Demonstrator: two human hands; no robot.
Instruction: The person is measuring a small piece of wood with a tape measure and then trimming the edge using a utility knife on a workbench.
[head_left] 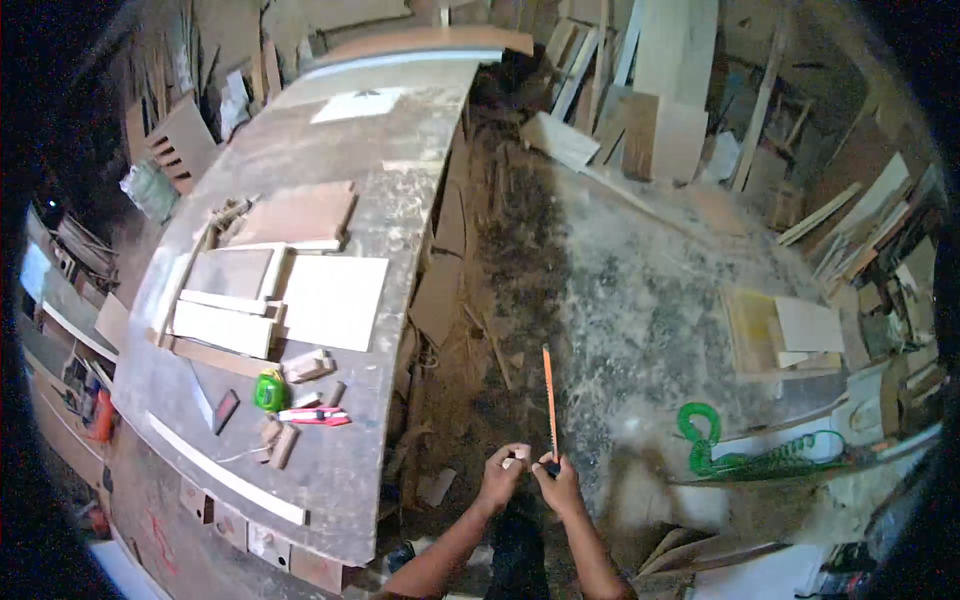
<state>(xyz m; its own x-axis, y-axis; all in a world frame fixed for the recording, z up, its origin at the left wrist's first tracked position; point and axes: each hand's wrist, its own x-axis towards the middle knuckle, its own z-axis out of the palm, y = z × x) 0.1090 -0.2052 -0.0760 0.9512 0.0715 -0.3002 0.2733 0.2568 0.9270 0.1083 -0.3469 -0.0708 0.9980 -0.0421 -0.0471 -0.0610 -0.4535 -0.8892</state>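
My left hand is closed on a small pale piece, too small to identify. Beside it, my right hand grips the lower end of a long, thin orange strip with dark markings, pointing upward. On the worktable to the left lie a green tape measure, a pink utility knife, small wood offcuts, a triangular square and a long white strip. White and tan boards lie farther back on that table.
A narrow gap with debris separates the table from a dusty surface on the right, which holds stacked sheets and a coiled green hose. Leaning boards crowd the back and sides. A white sack stands beyond the table's left edge.
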